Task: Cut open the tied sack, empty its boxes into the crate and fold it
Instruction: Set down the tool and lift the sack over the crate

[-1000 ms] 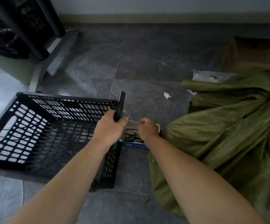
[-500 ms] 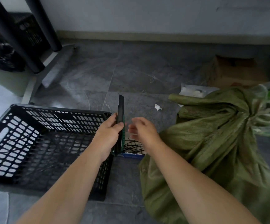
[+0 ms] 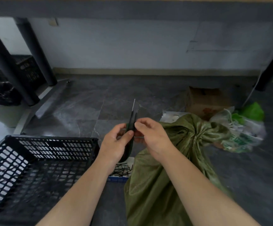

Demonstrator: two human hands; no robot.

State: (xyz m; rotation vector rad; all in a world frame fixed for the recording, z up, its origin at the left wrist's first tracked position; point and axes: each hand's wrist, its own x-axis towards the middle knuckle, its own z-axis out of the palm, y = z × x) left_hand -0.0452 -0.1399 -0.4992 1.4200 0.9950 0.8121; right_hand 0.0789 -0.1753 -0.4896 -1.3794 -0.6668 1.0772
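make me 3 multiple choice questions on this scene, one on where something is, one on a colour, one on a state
1. Where does the crate stand relative to the sack?
A) on top of it B) to its left C) to its right
2. What colour is the sack?
A) green B) red C) white
3. The sack's neck is:
A) cut open B) folded flat C) tied shut

1 B: the crate sits left of the arms, the sack right.
2 A: its cloth is olive green.
3 C: the neck is bunched tight, while the left hand grips the knife and the right hand pinches it.
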